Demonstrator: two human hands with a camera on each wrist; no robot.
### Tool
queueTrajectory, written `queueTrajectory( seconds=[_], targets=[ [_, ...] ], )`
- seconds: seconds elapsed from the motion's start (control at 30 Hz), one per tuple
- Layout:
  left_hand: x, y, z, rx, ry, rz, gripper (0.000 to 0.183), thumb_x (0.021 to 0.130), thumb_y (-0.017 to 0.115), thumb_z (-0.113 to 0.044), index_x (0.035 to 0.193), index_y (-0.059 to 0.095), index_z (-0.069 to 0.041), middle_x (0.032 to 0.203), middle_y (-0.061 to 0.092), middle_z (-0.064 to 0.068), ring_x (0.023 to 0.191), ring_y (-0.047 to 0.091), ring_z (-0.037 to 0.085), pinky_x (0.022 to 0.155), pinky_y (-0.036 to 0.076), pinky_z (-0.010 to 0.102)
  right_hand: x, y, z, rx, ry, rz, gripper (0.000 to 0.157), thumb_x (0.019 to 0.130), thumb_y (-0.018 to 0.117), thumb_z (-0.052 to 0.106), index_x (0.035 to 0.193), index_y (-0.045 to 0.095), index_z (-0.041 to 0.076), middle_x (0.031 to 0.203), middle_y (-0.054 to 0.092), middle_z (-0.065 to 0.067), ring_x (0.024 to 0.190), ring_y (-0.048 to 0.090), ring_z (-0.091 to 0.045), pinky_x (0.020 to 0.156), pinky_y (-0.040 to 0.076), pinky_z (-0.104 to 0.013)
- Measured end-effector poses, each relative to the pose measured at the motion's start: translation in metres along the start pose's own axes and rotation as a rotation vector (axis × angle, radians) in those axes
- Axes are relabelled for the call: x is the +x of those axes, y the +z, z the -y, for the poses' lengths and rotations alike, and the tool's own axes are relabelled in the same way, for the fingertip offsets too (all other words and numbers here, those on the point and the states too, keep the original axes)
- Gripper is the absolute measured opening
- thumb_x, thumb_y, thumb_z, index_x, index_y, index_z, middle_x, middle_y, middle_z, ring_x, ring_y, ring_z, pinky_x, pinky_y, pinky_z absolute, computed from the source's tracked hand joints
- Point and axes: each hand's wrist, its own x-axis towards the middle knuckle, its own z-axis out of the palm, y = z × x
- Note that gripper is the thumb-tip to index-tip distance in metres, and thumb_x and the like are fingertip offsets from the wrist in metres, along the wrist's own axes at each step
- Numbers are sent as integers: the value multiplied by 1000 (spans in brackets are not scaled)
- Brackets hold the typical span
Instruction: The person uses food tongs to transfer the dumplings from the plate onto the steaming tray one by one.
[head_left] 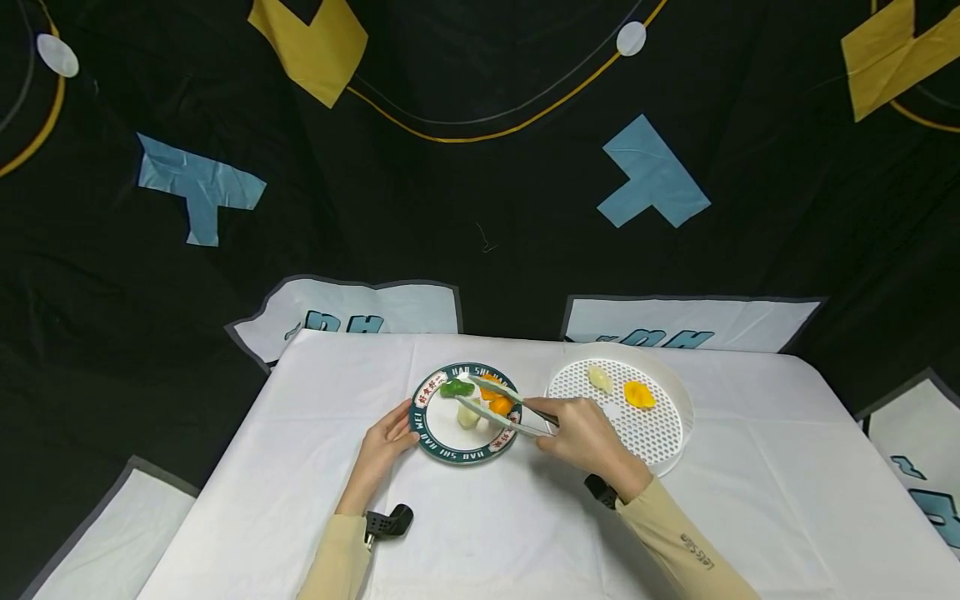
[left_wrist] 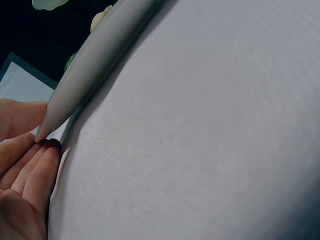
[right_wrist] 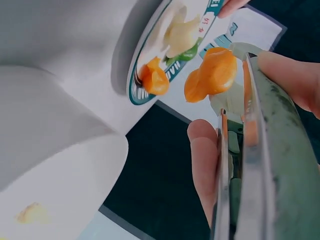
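A white plate (head_left: 446, 433) with a dark green lettered rim bears a green piece (head_left: 454, 388), orange pieces (head_left: 500, 406) and a pale piece (head_left: 468, 416) of food. My left hand (head_left: 382, 446) holds the plate's left edge, thumb against the rim and fingers under it in the left wrist view. From the right, my right hand (head_left: 581, 433) grips a pair of tongs (head_left: 517, 429), whose arms reach over the plate. In the right wrist view an orange piece (right_wrist: 212, 75) is at the tongs' far end; whether they pinch it I cannot tell.
To the right stands a round white perforated tray (head_left: 682, 421) with a pale piece (head_left: 600, 379) and a yellow piece (head_left: 639, 395) in it. A white cloth (head_left: 480, 533) covers the table. Behind hangs a black backdrop (head_left: 465, 217) with blue and yellow shapes.
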Motion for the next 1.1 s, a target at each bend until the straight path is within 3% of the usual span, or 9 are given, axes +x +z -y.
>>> queueTrajectory(
  seconds=[0.17, 0.3, 0.43, 0.63, 0.87, 1.1],
  targets=[
    [0, 0, -1, 6, -2, 3, 62, 85, 58, 10, 143, 36, 7, 146, 34, 28, 132, 37, 36, 101, 42, 22, -3, -11, -3, -11, 9, -26, 47, 65, 78, 7, 112, 72, 8, 100, 72, -4, 76, 63, -8, 64, 58, -28],
    [0, -1, -1, 6, -16, 0, 62, 86, 58, 9, 143, 36, 6, 146, 34, 27, 133, 37, 35, 101, 43, 21, -6, -21, -9, -38, 41, -36, 47, 66, 79, 6, 112, 72, 8, 101, 72, -6, 76, 65, -17, 65, 58, -31],
    [0, -1, -1, -3, -23, 2, 63, 85, 58, 10, 144, 35, 6, 147, 33, 27, 133, 37, 34, 101, 43, 20, -12, -30, -16, -57, 85, -40, 48, 66, 80, 6, 113, 72, 9, 100, 71, -9, 63, 55, -14, 54, 50, -26],
    [1, 0, 0, -8, -21, 4, 63, 85, 58, 10, 144, 34, 7, 147, 32, 27, 133, 36, 34, 101, 41, 18, -23, -44, -29, -88, 108, -73, 48, 65, 79, 6, 112, 72, 9, 83, 71, -8, 53, 44, -9, 46, 40, -24],
    [1, 0, 0, 7, -18, 7, 63, 85, 58, 9, 143, 34, 7, 147, 32, 28, 133, 36, 36, 101, 42, 21, -36, -56, -43, -103, 129, -99, 46, 65, 79, 6, 110, 72, 6, 98, 71, -14, 65, 54, -15, 54, 48, -30],
    [0, 0, 1, -7, -4, 7, 62, 85, 57, 11, 143, 34, 9, 146, 33, 28, 132, 38, 35, 101, 42, 20, -48, -63, -59, -103, 174, -105, 46, 65, 81, 9, 110, 72, 3, 103, 70, -14, 76, 63, -20, 62, 55, -37]
  ],
)
